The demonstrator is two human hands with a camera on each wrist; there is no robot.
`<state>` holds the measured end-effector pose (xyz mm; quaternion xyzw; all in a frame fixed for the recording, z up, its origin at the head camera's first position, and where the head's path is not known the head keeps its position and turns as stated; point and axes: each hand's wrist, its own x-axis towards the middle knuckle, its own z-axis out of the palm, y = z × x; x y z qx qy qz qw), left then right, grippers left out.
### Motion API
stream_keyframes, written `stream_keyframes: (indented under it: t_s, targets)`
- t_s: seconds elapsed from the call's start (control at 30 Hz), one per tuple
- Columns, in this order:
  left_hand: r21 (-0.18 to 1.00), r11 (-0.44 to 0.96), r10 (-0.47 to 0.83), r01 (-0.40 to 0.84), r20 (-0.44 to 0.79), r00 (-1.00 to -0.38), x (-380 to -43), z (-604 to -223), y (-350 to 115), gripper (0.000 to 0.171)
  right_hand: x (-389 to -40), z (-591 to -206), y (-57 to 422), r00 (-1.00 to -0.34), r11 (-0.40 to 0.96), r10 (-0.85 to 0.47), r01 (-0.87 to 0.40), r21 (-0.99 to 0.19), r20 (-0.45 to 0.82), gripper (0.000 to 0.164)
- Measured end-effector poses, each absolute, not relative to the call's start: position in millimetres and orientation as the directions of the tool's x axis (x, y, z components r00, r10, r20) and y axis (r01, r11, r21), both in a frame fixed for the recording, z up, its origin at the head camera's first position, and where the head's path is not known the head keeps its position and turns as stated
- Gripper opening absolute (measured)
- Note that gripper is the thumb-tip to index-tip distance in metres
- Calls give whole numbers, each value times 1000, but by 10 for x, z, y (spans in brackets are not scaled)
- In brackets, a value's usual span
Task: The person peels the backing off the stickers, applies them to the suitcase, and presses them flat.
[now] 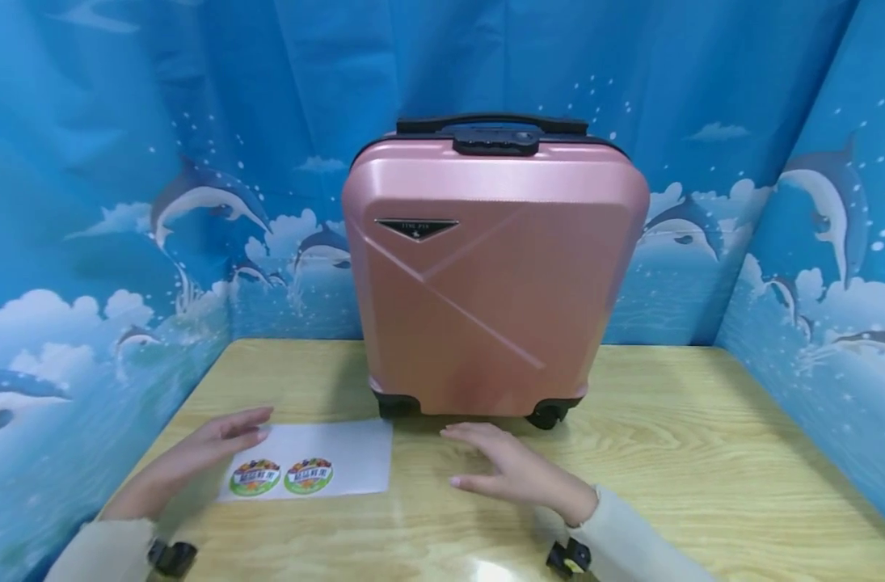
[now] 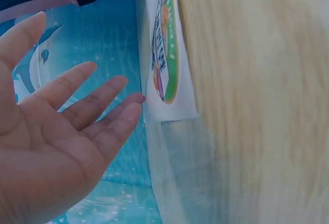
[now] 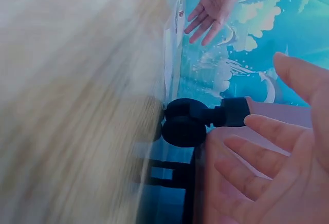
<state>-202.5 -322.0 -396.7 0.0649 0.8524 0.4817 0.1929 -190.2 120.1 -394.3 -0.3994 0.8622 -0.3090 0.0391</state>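
In the head view, a pink hard-shell suitcase [image 1: 493, 283] is stood upright on the worktop [image 1: 711, 436], backed by a dolphin-printed curtain [image 1: 304, 81]. Left of and before the suitcase, a white sheet [image 1: 355, 453] bearing two round fruit stickers [image 1: 309, 476] is partly overlapped by the spread left hand [image 1: 209, 446]. The right hand [image 1: 515, 469], fingers parted, is held before the suitcase; rightward of it, bare wood is bounded by curtain.
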Motion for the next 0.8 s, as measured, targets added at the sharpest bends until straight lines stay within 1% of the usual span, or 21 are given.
stream_keyframes:
  t_s: [0.07, 0.27, 0.37, 0.5, 0.67, 0.7, 0.8]
  targets:
    - [850, 522, 297, -71, -259, -919, -2050, -3985, -3229, 65, -1966, -3946, 1144, -683, 474, -710, -643, -601, 172, 59]
    - [846, 525, 293, -93, -283, -913, -2074, -4051, -3283, 63, -2077, -3986, 940, -675, 417, -733, -547, -726, 88, 60]
    - [847, 524, 309, -88, -286, -907, -2087, -4066, -3288, 64, -2099, -4043, 827, -661, 399, -746, -545, -737, 84, 61]
    - [847, 526, 333, -73, -284, -899, -2104, -4068, -3283, 64, -2119, -4117, 648, -667, 375, -741, -510, -774, 80, 59]
    - [845, 535, 385, -13, -258, -886, -2112, -4080, -3283, 66, -2165, -4208, 394, -708, 353, -702, -437, -827, 74, 54]
    - [844, 537, 393, 0, -250, -885, -2115, -4084, -3286, 66, -2179, -4228, 348, -719, 351, -692, -415, -840, 67, 53]
    - [840, 543, 381, -9, -256, -889, -2120, -4103, -3294, 67, -2212, -4274, 226, -757, 333, -653, -320, -887, 28, 48]
